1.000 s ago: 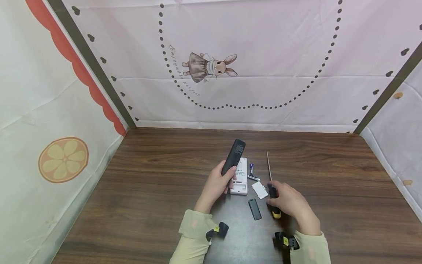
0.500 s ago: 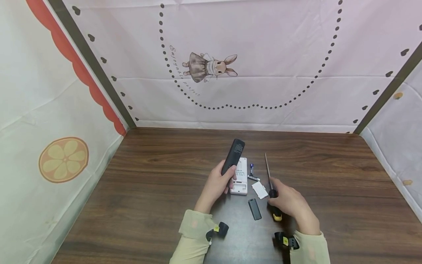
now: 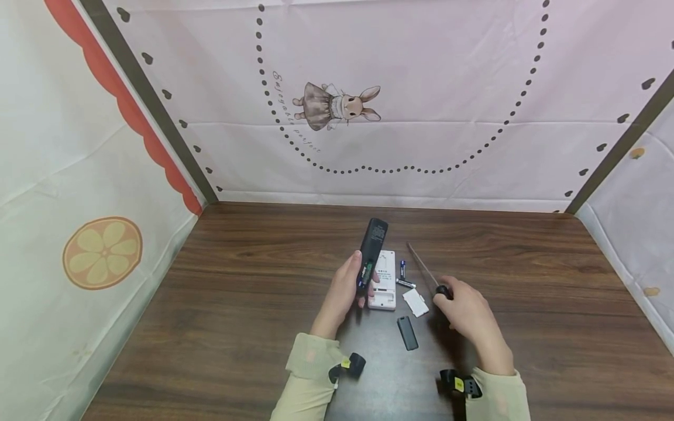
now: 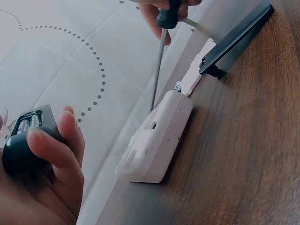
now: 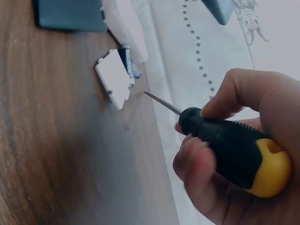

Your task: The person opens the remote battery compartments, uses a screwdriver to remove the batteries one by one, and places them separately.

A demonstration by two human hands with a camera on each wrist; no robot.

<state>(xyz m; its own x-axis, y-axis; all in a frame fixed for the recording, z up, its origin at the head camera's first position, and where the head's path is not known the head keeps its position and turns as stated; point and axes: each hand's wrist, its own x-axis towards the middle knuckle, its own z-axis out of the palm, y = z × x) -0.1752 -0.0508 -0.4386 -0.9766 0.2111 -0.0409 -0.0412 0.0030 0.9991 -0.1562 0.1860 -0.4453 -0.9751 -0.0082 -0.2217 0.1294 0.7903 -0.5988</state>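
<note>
Left hand (image 3: pixel 344 289) gripping raised black remote (image 3: pixel 371 248), right hand (image 3: pixel 470 316) clasping screwdriver (image 3: pixel 427 275) handle, white remote (image 3: pixel 385 280), batteries (image 3: pixel 402 275), covers on bench (image 3: pixel 253 292)

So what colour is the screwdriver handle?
Black with a yellow end, on the screwdriver the right hand grips; right wrist view shows it best.

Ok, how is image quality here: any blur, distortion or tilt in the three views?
Head view: sharp and evenly lit, wide-angle bending at the edges; soft shadow beside the right hand. Left wrist view: tilted, the left hand blurred up close, the white remote fairly sharp. Right wrist view: tilted, the screwdriver handle crisp, the wooden table soft.
</note>
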